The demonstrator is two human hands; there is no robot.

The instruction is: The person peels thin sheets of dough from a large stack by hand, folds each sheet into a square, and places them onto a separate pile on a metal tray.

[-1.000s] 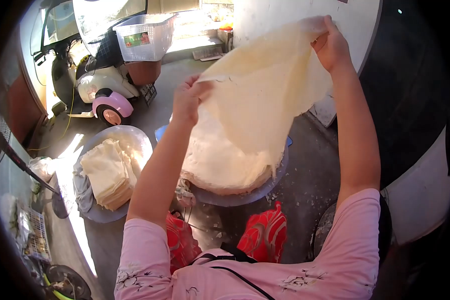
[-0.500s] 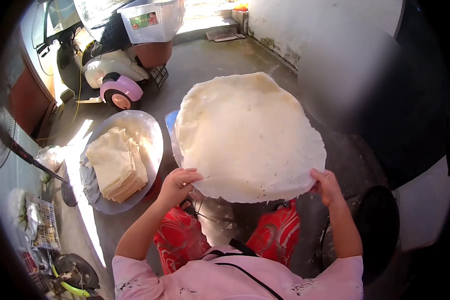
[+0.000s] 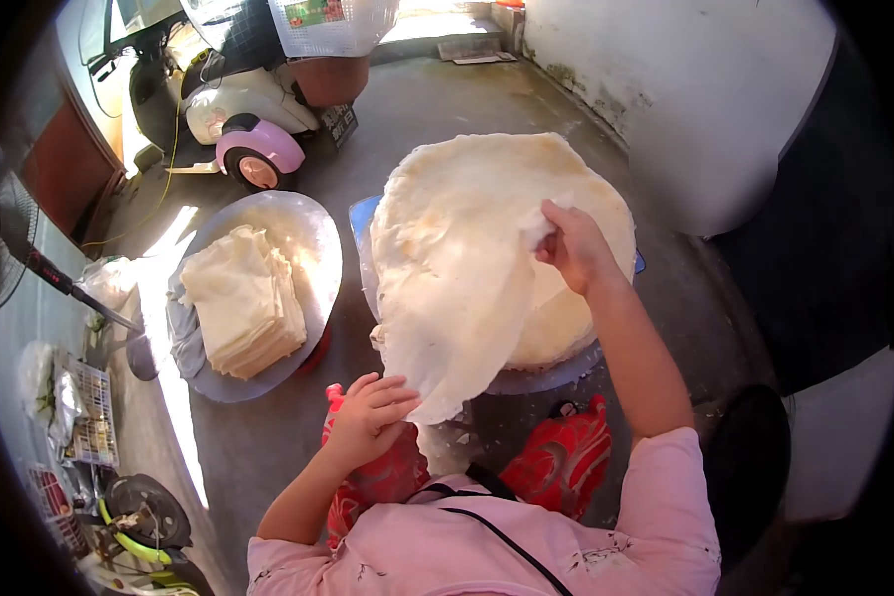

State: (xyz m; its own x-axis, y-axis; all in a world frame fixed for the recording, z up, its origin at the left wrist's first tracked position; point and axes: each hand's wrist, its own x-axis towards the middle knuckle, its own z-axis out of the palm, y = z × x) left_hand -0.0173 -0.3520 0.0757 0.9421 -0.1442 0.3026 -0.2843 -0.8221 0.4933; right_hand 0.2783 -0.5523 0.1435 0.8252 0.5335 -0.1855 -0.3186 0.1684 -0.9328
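A large, thin, pale dough sheet (image 3: 457,298) is lifted and partly folded over a round stack of similar sheets (image 3: 566,328). My right hand (image 3: 578,248) pinches its right-hand edge, raised above the middle of the stack. At the sheet's near left edge is my left hand (image 3: 372,417), fingers extended along the margin and the thumb hidden; it seems to grip that edge. The stack rests on a round tray (image 3: 556,375), whose rim shows at the front. Left of it, folded sheets (image 3: 243,303) are piled on another round metal tray (image 3: 313,233).
A scooter with a pink wheel guard (image 3: 268,144) and a white basket (image 3: 333,25) stands behind. On the left are a fan (image 3: 5,233) and a wire basket (image 3: 91,422). A dark round object (image 3: 750,467) stands at the right, below a white wall (image 3: 705,79).
My right hand has moved up and left, carrying the sheet's right edge inward and uncovering part of the stack. My left hand has come slightly lower. The view has shifted a little.
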